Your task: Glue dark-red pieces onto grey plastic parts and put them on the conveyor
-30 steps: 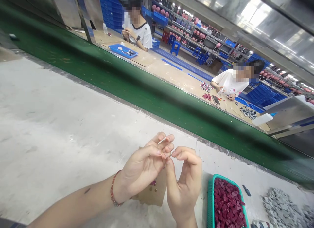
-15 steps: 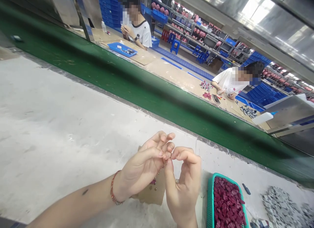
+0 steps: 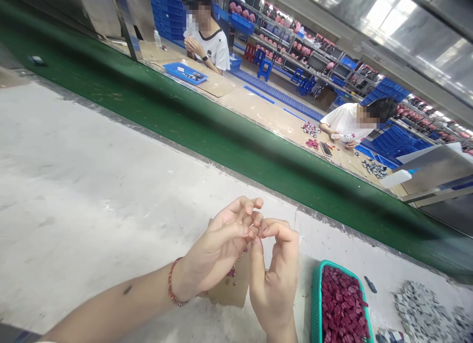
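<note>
My left hand is raised over the white table, thumb and a finger pinched together, the other fingers loosely curled. My right hand meets it fingertip to fingertip, thumb and forefinger also in a pinch. Whatever lies between the fingertips is too small to make out. Below both hands is a piece of brown cardboard with small round beads and a dark red bit on it, partly hidden by the hands. Right of my right hand stands a green basket filled with dark red small blocks.
Grey small pieces are heaped right of the basket, near a single dark piece. A green conveyor belt runs across beyond the table. Two people sit on its far side, near a blue tray and piles of small parts.
Both hands stay joined at the fingertips with only a slight shift of the fingers. A small item on the belt at far left has moved a little to the right.
</note>
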`<state>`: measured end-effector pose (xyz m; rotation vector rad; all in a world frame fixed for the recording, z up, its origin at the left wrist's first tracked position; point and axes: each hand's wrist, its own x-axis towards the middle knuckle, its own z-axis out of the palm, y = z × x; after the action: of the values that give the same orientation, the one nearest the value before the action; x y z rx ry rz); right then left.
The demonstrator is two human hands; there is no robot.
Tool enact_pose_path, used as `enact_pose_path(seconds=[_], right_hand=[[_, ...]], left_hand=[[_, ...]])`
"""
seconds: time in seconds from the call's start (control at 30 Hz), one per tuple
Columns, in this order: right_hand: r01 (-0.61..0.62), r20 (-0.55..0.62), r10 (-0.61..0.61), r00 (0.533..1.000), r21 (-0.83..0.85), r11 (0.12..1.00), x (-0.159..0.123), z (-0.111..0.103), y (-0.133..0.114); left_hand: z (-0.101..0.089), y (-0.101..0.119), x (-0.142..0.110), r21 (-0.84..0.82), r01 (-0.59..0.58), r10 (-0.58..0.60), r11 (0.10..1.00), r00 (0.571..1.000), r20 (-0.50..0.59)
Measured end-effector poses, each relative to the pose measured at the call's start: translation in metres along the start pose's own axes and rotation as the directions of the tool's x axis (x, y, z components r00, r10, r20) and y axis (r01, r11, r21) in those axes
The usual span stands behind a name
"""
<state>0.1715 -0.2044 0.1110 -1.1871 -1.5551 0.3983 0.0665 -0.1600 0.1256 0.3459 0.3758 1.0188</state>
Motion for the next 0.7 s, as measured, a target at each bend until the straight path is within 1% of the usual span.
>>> enact_pose_path(seconds=[0.2, 0.4, 0.7], right_hand=[[-0.016, 0.013, 0.017, 1.0, -0.009, 1.0, -0.0001, 0.0001, -0.0003], [0.032, -0.001, -0.033, 0.999, -0.019, 0.999, 0.002, 0.0039, -0.0003], [0.056, -0.032, -0.057, 0.998, -0.048, 0.997, 0.0019, 0.0095, 0.0012]], left_hand=[[0.0015, -0.0007, 0.0014, -0.004, -0.017, 0.017, 1.0, 1.0, -0.01], [-0.0008, -0.0041, 0.0022, -0.016, -0.015, 0.014, 1.0, 0.998, -0.057], [-0.0013, -0.0077, 0.0019, -0.043, -0.036, 0.033, 0.998, 0.996, -0.085]])
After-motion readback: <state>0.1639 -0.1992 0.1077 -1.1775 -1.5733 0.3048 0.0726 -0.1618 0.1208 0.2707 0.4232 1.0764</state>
